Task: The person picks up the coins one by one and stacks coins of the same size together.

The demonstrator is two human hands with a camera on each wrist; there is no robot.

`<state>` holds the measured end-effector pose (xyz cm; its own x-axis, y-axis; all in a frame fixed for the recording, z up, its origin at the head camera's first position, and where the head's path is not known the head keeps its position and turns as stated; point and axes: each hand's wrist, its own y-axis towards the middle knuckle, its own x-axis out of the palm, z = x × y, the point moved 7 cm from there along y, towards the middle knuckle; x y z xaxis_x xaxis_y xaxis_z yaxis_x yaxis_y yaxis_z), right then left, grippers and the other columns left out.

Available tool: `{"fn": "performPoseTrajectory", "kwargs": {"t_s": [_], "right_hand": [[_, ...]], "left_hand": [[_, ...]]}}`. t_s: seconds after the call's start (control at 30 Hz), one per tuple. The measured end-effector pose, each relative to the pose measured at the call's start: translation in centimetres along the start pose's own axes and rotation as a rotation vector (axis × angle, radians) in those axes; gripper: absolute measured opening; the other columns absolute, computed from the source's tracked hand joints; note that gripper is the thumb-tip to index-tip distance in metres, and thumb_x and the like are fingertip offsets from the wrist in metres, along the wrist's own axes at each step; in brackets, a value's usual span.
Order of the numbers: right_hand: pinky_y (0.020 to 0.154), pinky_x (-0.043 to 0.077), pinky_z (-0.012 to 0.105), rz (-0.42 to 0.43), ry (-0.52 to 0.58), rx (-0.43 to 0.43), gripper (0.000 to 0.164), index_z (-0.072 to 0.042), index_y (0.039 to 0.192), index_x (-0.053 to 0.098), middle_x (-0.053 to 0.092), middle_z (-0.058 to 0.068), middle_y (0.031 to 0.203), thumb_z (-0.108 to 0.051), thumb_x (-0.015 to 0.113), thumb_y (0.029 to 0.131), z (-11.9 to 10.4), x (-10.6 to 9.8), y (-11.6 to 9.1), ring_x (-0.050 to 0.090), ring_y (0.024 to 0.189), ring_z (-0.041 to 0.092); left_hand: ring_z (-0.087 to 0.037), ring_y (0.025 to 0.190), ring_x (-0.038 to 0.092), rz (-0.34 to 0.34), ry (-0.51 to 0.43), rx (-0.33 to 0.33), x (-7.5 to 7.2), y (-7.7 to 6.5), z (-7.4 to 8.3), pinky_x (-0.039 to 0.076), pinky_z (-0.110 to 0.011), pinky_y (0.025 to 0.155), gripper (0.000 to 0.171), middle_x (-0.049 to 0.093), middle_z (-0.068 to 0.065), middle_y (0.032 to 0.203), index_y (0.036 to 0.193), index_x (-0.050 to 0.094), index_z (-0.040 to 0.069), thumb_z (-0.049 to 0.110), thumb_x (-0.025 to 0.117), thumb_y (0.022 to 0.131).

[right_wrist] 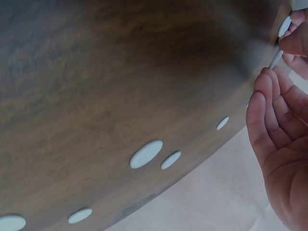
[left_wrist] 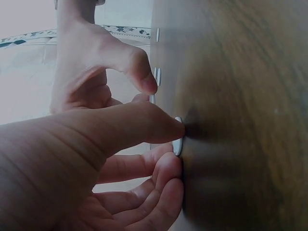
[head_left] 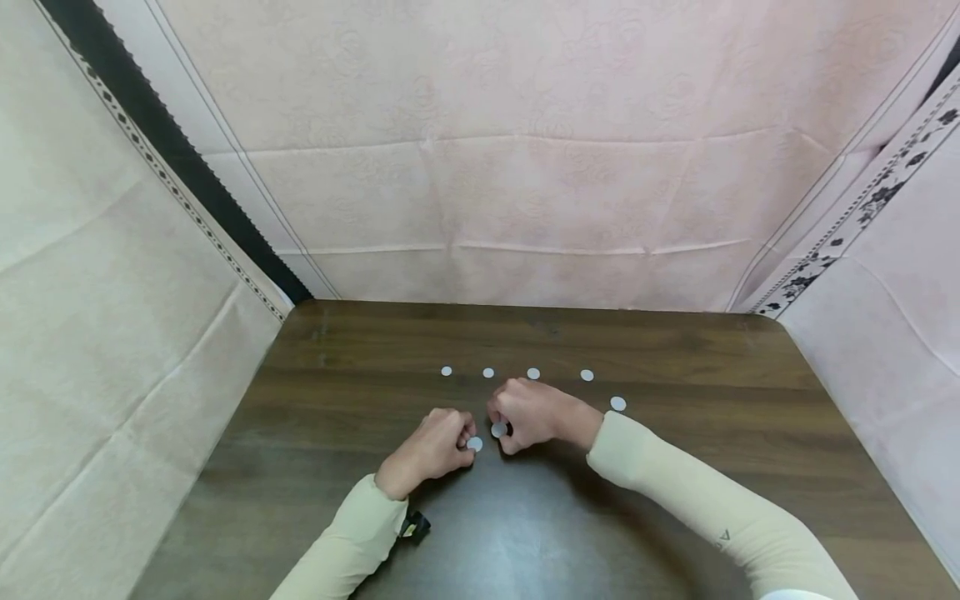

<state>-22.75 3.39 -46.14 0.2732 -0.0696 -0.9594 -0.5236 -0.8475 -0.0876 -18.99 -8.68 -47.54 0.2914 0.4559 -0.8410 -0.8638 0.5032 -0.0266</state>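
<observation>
Pale glare on near tabletop (head_left: 510,542); shadow beside right forearm (head_left: 705,500); wrist views hazy.

The person's left forearm (head_left: 348,533) in a pale cream cloth sleeve comes from the lower left, and the right forearm (head_left: 697,496), in a sleeve of the same cloth, comes from the lower right. The bare left hand (head_left: 431,446) pinches with its thumb and fingertips, its other fingers being bent. The bare right hand (head_left: 534,412) pinches also, its bent fingers lying side by side. Both hands are near each other, with a small gap between.
</observation>
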Motion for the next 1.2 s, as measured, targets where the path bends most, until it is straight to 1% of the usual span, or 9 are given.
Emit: {"fn": "performPoseTrajectory", "kwargs": {"t_s": [0.2,0.3,0.47,0.57,0.67,0.83,0.93,1.03,1.2], "right_hand": [[0.066,0.050,0.017,0.025,-0.007,0.004,0.015,-0.013,0.091,0.075,0.072,-0.005,0.089,-0.022,0.079,0.080,-0.7,0.3,0.1,0.056,0.067,0.000],[0.064,0.048,0.016,0.039,-0.003,-0.005,0.013,-0.013,0.088,0.074,0.072,-0.005,0.086,-0.021,0.080,0.080,-1.2,0.6,0.2,0.054,0.065,-0.001],[0.058,0.039,0.015,0.061,0.004,-0.011,0.011,-0.013,0.082,0.072,0.062,-0.007,0.075,-0.020,0.079,0.079,-1.8,0.8,0.3,0.044,0.058,-0.002],[0.056,0.037,0.015,0.070,0.005,-0.015,0.010,-0.013,0.080,0.071,0.058,-0.009,0.072,-0.019,0.079,0.078,-2.1,0.7,0.3,0.041,0.057,-0.001],[0.056,0.038,0.014,0.079,0.010,-0.018,0.011,-0.014,0.080,0.070,0.060,-0.010,0.072,-0.018,0.080,0.078,-2.3,0.7,0.3,0.043,0.057,-0.002],[0.057,0.040,0.013,0.098,0.029,-0.021,0.011,-0.015,0.083,0.073,0.070,-0.007,0.078,-0.020,0.081,0.079,-2.6,0.9,0.3,0.048,0.060,-0.002],[0.057,0.042,0.013,0.107,0.041,-0.022,0.011,-0.015,0.084,0.073,0.071,-0.006,0.078,-0.019,0.081,0.079,-2.8,1.0,0.4,0.049,0.060,-0.002],[0.057,0.041,0.013,0.112,0.038,-0.016,0.011,-0.015,0.082,0.072,0.066,-0.009,0.074,-0.018,0.081,0.078,-2.8,1.1,0.4,0.047,0.060,-0.003],[0.056,0.038,0.013,0.126,0.018,-0.008,0.011,-0.014,0.077,0.070,0.053,-0.015,0.065,-0.018,0.081,0.077,-2.8,1.3,0.5,0.042,0.057,-0.003]], "left_hand": [[-0.010,0.067,0.049,-0.006,-0.002,0.000,0.0,0.1,0.0,0.044,-0.025,0.062,0.012,0.056,0.001,0.075,0.087,0.066,0.004,0.005,0.079,0.087],[-0.009,0.066,0.049,-0.005,0.003,0.006,0.1,0.0,-0.1,0.044,-0.025,0.062,0.012,0.056,0.002,0.074,0.087,0.066,0.004,0.005,0.078,0.087],[-0.009,0.067,0.050,-0.001,-0.002,0.006,0.1,0.0,-0.1,0.044,-0.025,0.062,0.012,0.056,0.001,0.074,0.087,0.066,0.004,0.004,0.078,0.086],[-0.010,0.067,0.049,-0.002,-0.003,0.002,0.1,0.0,-0.1,0.044,-0.025,0.062,0.012,0.056,0.001,0.075,0.088,0.066,0.004,0.004,0.078,0.086],[-0.010,0.067,0.049,-0.003,0.001,0.000,0.1,0.0,-0.1,0.043,-0.025,0.062,0.013,0.055,0.001,0.075,0.088,0.065,0.005,0.004,0.078,0.086],[-0.010,0.067,0.048,0.000,0.012,0.001,0.1,0.0,-0.1,0.041,-0.025,0.062,0.015,0.053,0.002,0.074,0.085,0.064,0.006,0.004,0.078,0.084],[-0.010,0.066,0.047,0.002,0.023,0.003,0.1,0.0,-0.1,0.040,-0.025,0.061,0.016,0.052,0.003,0.073,0.083,0.062,0.007,0.004,0.078,0.083],[-0.011,0.066,0.046,0.005,0.026,0.004,0.0,0.0,0.0,0.039,-0.025,0.061,0.018,0.050,0.003,0.073,0.082,0.060,0.008,0.004,0.078,0.083],[-0.011,0.066,0.046,0.007,0.021,0.001,0.0,-0.1,0.0,0.039,-0.025,0.061,0.018,0.050,0.004,0.073,0.082,0.060,0.008,0.004,0.078,0.084]]}}
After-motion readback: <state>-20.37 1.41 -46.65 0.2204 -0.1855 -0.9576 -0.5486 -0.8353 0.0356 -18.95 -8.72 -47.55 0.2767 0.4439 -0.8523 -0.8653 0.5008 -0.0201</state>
